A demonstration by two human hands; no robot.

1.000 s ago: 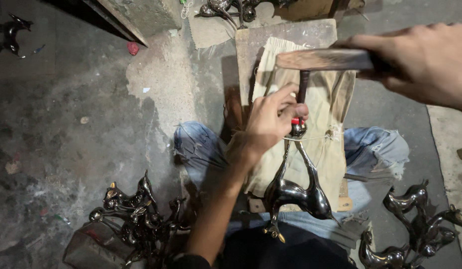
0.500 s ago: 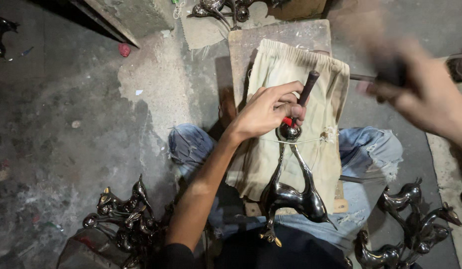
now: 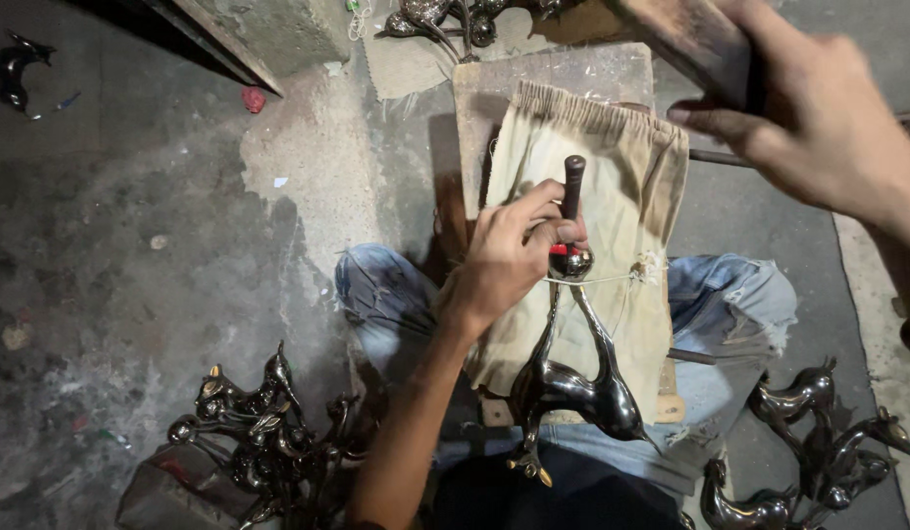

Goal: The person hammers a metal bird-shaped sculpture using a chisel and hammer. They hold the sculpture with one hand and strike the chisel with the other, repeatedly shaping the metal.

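Head view looks straight down on the left hand [image 3: 509,260], whose fingers are curled tightly around a short dark metal punch [image 3: 572,186], holding it upright with its lower tip set on the round shiny ball [image 3: 571,261] where the legs of a polished dark metal deer-like figurine [image 3: 572,388] meet. That figurine lies on a folded beige cloth [image 3: 622,177] spread over a worn wooden block [image 3: 494,98] between the person's knees in torn blue jeans [image 3: 729,304], its body toward the lap and its thin legs reaching up to the ball. The left forearm comes up from the lower edge of the picture, wrist bent slightly inward over the cloth. The right hand [image 3: 818,128] is raised high at the upper right, wrapped firmly around the handle of a wooden-headed mallet [image 3: 690,34], well above the punch and not touching it. By the look of things the joint at the ball is partly worked, with a thin wire across it, and striking seems to be under way rather than finished. Heaps of similar shiny figurines [image 3: 259,432] lie on the grey concrete floor [image 3: 111,245] at lower left and lower right [image 3: 818,442].
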